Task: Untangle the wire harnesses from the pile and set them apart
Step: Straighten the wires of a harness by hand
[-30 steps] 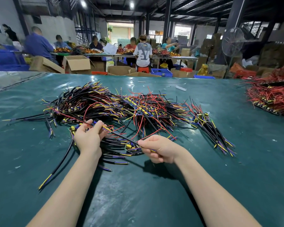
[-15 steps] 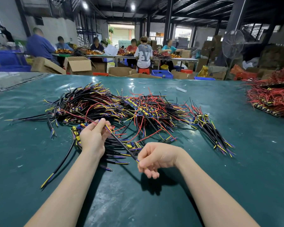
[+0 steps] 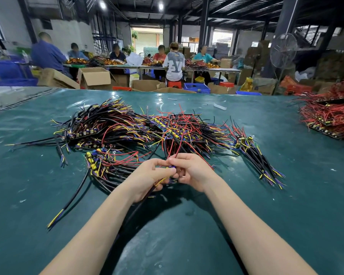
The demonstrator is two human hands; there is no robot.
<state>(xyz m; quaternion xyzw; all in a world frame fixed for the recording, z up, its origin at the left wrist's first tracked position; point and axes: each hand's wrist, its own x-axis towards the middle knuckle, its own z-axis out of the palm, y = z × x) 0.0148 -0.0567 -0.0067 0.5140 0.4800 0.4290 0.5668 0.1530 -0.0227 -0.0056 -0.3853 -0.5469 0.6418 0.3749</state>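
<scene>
One harness is held at the near edge of the pile, between both hands. Its black cable is gripped in the curled fingers of the left hand, and its red wires are pinched by the right hand. The pile is spread across the middle of the green table. A red heap is seen well apart, at the far right.

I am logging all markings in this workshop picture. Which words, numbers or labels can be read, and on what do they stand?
On the shirt: large dark characters, too blurred to read.
On the boxes: no print readable.
On the harness pile: no label readable.
Nothing can be quoted.
</scene>
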